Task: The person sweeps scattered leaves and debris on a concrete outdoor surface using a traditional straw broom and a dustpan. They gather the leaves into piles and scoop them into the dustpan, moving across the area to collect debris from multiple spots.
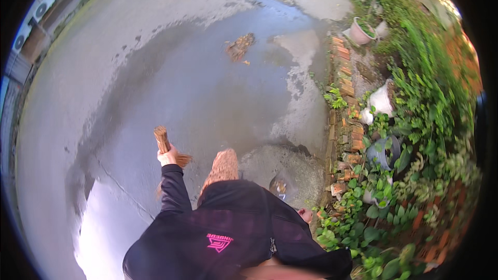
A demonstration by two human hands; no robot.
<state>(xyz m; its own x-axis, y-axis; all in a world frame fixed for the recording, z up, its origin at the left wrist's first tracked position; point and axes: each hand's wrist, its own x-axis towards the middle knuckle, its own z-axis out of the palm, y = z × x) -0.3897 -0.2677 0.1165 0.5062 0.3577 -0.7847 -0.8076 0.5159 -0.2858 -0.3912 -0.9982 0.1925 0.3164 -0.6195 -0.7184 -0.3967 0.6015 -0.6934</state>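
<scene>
My left hand (167,156), at the end of a black sleeve, is closed around a short broom of bundled brown twigs (161,139). The bound end sticks up above my fist, and loose bristles show beside the wrist. Only a small part of my right hand (306,214) shows past the right side of my black jacket, near the plants; its fingers are mostly hidden. A small dark hollow or pan (282,185) with leaf bits and something pale in it lies just ahead of that hand. Farther off, a heap of brown leaves (240,46) sits on the wet concrete.
Wet concrete ground (207,93) spreads ahead, with a bright patch at lower left. A low brick edging (344,67) runs along the right, beside dense green plants (430,88), a pink-white pot (361,32), a white pot (382,99) and a grey pot (384,153).
</scene>
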